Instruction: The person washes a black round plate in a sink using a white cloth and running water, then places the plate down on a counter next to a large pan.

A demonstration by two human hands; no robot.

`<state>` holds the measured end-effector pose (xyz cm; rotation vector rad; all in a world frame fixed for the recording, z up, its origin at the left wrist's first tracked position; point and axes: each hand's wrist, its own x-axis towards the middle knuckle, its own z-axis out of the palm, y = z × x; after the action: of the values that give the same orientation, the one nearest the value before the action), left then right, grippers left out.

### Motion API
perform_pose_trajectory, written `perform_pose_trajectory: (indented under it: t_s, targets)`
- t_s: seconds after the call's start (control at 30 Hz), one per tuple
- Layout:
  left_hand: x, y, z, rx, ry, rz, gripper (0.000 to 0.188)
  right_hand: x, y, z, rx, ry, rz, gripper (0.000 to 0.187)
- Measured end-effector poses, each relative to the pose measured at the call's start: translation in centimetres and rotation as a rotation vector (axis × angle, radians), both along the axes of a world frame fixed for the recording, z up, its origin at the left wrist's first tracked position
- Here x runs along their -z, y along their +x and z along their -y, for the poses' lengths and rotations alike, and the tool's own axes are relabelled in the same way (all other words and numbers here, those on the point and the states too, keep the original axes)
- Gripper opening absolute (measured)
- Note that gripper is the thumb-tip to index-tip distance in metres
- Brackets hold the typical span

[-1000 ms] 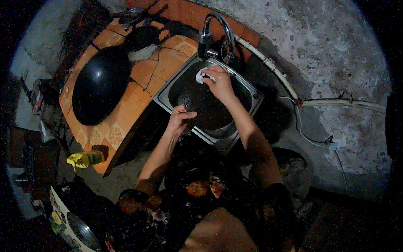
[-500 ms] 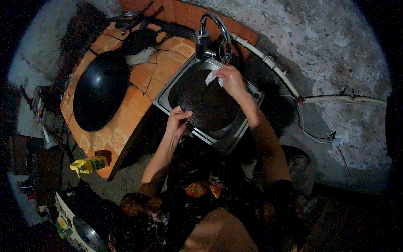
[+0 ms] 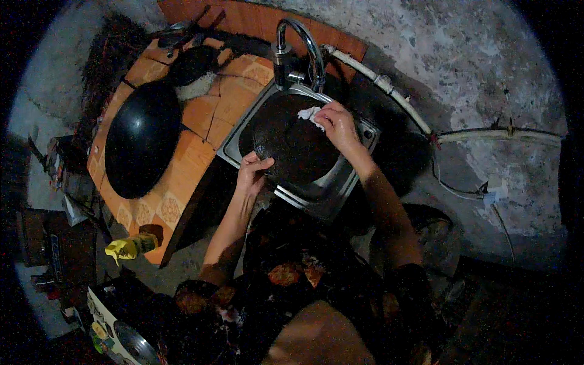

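A large dark round pan (image 3: 298, 149) lies over the steel sink (image 3: 345, 193), covering most of its basin. My left hand (image 3: 252, 170) grips the pan's near-left rim, thumb on top and fingers beneath. Pinched in my right hand (image 3: 338, 128) is a crumpled white cloth (image 3: 309, 115), at the upper part of the pan's dark surface. Whether the cloth presses on the pan is hard to tell in the dim light. Just beyond, the curved chrome faucet (image 3: 304, 30) arches over the sink's far edge.
Left of the sink, a black domed wok or lid (image 3: 143, 140) rests on the orange tiled counter (image 3: 199, 115). A yellow bottle (image 3: 131, 246) stands at the counter's near corner. White pipe (image 3: 377, 80) runs along the rough wall. A pale appliance with a round metal part (image 3: 135, 344) is at lower left.
My right hand has moved down and slightly right, away from the faucet, with the cloth. My left hand keeps its hold on the rim. The whole view has shifted slightly.
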<state>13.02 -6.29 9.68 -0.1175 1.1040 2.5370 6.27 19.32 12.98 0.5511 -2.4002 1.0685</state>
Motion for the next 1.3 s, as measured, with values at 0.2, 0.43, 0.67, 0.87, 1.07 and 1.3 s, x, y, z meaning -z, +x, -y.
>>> perform_pose_trajectory:
  t_s: [0.2, 0.43, 0.67, 0.87, 1.07, 1.3]
  targets:
    - [-0.1, -0.1, -0.3, -0.047, 0.073, 0.075, 0.027, -0.7, 0.9, 3.3, -0.255, 0.02, -0.014, 0.008]
    - [1.6, 0.0, -0.1, -0.199, 0.116, 0.188, 0.024, -0.2, 0.5, -0.9, 0.162, 0.038, 0.053, 0.006]
    - [1.3, 0.2, -1.3, -0.169, 0.009, 0.234, 0.024, 1.0, 8.2, 4.3, 0.106, 0.192, 0.063, 0.013]
    - [1.3, -0.1, -2.5, -0.167, 0.016, 0.216, 0.016, 1.3, 8.8, 4.0, -0.132, 0.078, 0.017, 0.008]
    - [1.3, -0.4, -3.3, -0.281, 0.034, 0.347, 0.016, 1.0, 8.1, 0.6, 0.27, 0.114, 0.205, 0.008]
    - [1.3, -0.4, -2.7, -0.183, -0.007, 0.248, 0.016, 0.5, 9.2, 5.3, -0.093, 0.114, -0.02, 0.004]
